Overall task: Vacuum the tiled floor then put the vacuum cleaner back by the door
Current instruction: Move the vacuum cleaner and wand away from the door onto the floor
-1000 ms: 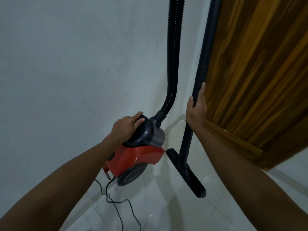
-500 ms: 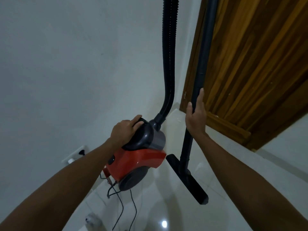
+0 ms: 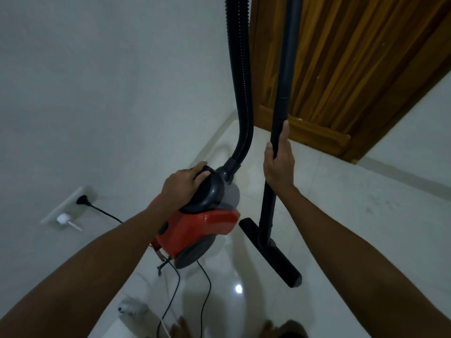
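A red and dark grey vacuum cleaner (image 3: 197, 230) hangs just above the white tiled floor (image 3: 341, 228), close to the wall. My left hand (image 3: 183, 186) grips its dark top handle. My right hand (image 3: 278, 162) is curled round the black wand (image 3: 283, 93), which stands nearly upright. The wand ends in a flat black floor nozzle (image 3: 271, 254) low over the tiles. A black ribbed hose (image 3: 241, 81) rises from the vacuum's front out of the top of the view. The wooden door (image 3: 353, 64) stands right behind the wand.
A white wall socket (image 3: 66, 208) at left holds a black plug (image 3: 83, 200) and a white adapter (image 3: 63, 218). Black cord (image 3: 205, 296) trails from the vacuum over the floor. A white power strip (image 3: 131, 309) lies at the bottom. My feet (image 3: 280, 330) show at the lower edge.
The view has drawn back from the door, bringing the wall socket, power strip and more floor into sight. Both hands keep their holds on the vacuum and wand.
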